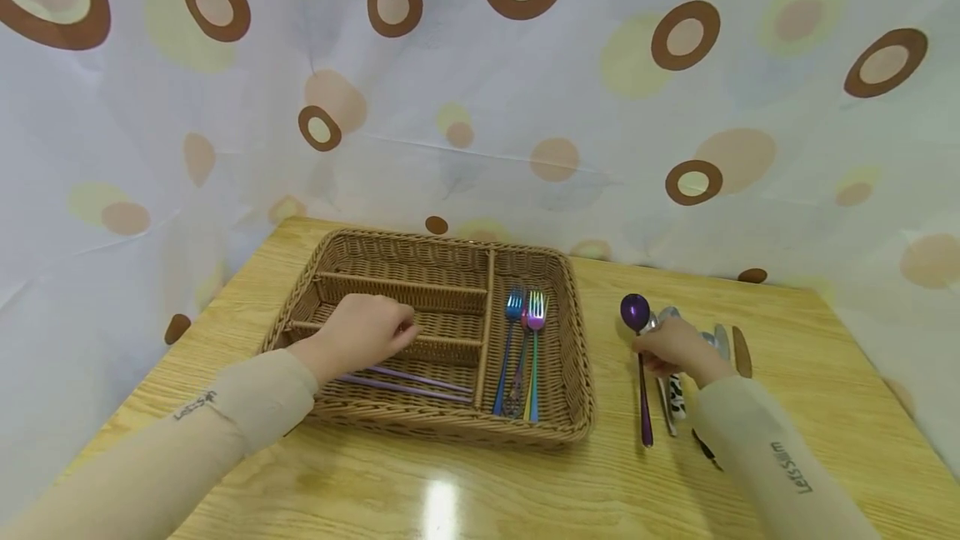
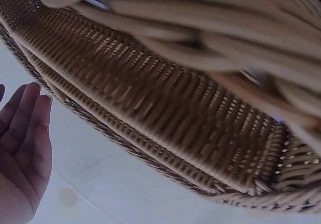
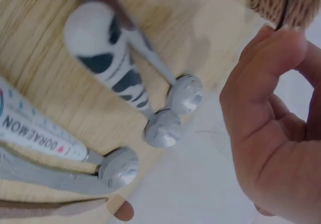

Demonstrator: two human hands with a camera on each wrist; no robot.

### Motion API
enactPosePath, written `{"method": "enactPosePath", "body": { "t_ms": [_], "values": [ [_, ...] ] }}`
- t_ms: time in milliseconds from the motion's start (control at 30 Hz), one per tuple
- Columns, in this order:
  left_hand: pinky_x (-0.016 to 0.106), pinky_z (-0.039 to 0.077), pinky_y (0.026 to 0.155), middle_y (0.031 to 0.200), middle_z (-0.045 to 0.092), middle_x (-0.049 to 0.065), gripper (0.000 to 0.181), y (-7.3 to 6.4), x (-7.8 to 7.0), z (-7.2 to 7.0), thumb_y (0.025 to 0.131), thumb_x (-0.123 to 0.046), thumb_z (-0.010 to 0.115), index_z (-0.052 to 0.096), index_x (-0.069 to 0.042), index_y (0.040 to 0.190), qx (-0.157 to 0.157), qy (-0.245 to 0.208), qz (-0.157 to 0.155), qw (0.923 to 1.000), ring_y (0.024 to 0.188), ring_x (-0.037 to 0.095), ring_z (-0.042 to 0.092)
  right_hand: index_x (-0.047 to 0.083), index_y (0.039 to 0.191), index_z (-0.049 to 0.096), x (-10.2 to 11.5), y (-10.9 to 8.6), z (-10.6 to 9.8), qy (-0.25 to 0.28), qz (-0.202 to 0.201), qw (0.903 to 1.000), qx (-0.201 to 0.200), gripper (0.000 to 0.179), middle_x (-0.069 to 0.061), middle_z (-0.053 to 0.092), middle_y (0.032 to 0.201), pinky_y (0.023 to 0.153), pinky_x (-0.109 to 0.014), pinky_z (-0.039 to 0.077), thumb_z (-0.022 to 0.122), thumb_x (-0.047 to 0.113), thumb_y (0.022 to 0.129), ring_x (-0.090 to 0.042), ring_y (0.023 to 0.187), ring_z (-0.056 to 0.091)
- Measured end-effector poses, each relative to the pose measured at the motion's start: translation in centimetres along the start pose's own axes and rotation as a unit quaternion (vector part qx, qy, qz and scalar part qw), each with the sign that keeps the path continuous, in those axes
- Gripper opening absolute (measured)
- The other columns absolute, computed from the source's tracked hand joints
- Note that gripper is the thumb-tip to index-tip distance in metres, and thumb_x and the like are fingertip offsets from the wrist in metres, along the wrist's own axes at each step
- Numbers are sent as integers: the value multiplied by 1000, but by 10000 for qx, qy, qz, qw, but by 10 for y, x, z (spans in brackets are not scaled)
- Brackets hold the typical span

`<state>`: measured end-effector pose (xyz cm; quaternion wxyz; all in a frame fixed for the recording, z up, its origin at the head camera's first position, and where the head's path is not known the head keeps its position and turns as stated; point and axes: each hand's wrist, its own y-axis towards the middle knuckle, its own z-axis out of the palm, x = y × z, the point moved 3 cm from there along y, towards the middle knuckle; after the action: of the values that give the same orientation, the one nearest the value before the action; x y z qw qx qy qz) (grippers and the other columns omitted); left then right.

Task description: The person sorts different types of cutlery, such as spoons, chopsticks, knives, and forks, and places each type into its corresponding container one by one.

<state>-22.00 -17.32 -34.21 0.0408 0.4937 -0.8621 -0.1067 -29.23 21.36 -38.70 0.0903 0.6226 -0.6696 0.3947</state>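
My right hand (image 1: 678,348) pinches the thin handle of a purple spoon (image 1: 634,312) between thumb and fingertips. The spoon's round bowl points away from me. Around that hand lie several spoons, including one with a cow-print handle (image 3: 113,63) and one with a Doraemon handle (image 3: 45,133). My left hand (image 1: 363,336) hovers over the left part of a wicker basket (image 1: 450,433), its fingers loosely bent and holding nothing. Purple chopsticks (image 1: 408,389) lie in the basket's front compartment. Several forks (image 1: 536,319) lie in its right compartment, tines facing away from me.
The basket stands on a wooden table (image 1: 360,490), split by wicker dividers (image 1: 420,283). A knife with a brown blade (image 1: 741,352) lies right of the spoons. A white curtain with brown circles (image 1: 450,65) hangs behind the table.
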Motion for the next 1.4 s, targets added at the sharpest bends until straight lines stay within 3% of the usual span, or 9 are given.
{"method": "enactPosePath", "body": {
  "t_ms": [233, 467, 700, 900, 1133, 1400],
  "values": [
    [18, 25, 41, 48, 45, -9, 29, 9, -14, 1, 93, -25, 56, 57, -19, 64, 38, -69, 140, 9999, 41, 3, 34, 8, 64, 55, 12, -8, 0, 536, -138, 9977, 379, 26, 5, 54, 53, 53, -22, 48, 54, 15, 89, -6, 50, 50],
    [18, 24, 41, 49, 46, -9, 30, 16, -29, 2, 94, -29, 55, 58, -20, 65, 162, -192, 192, 9995, 42, 4, 35, 10, 62, 55, 24, -13, 1, 909, -182, 9948, 425, 25, 6, 54, 51, 51, -19, 48, 56, 15, 87, -3, 47, 51],
    [18, 26, 40, 51, 50, -8, 29, 23, -47, 4, 94, -31, 55, 62, -19, 68, 118, -212, 426, 9988, 41, 3, 36, 6, 77, 58, 37, -17, 4, 1218, -304, 9903, 590, 15, 6, 53, 56, 52, -19, 48, 56, 16, 89, -2, 50, 50],
    [18, 22, 40, 47, 42, -10, 33, 31, -60, 9, 94, -29, 55, 55, -19, 63, 193, -472, 416, 9978, 41, 3, 31, -2, 93, 59, 46, -20, 7, 1340, -404, 9884, 591, 18, 7, 53, 59, 52, -18, 47, 55, 16, 90, -2, 50, 49],
    [18, 24, 41, 50, 47, -8, 36, 35, -72, 5, 94, -32, 54, 55, -18, 62, 157, -628, 425, 9970, 42, 4, 34, -3, 94, 59, 54, -23, 12, 1532, -529, 9847, 645, 19, 7, 55, 59, 53, -17, 47, 54, 14, 90, -1, 51, 51],
    [18, 27, 40, 51, 47, -10, 37, 40, -84, 10, 96, -36, 50, 58, -18, 65, 478, -800, 378, 9949, 42, 2, 35, -13, 111, 51, 60, -27, 17, 1838, -555, 9788, 716, 33, 7, 56, 61, 55, -17, 50, 52, 14, 92, -1, 54, 56]
  ]
}}
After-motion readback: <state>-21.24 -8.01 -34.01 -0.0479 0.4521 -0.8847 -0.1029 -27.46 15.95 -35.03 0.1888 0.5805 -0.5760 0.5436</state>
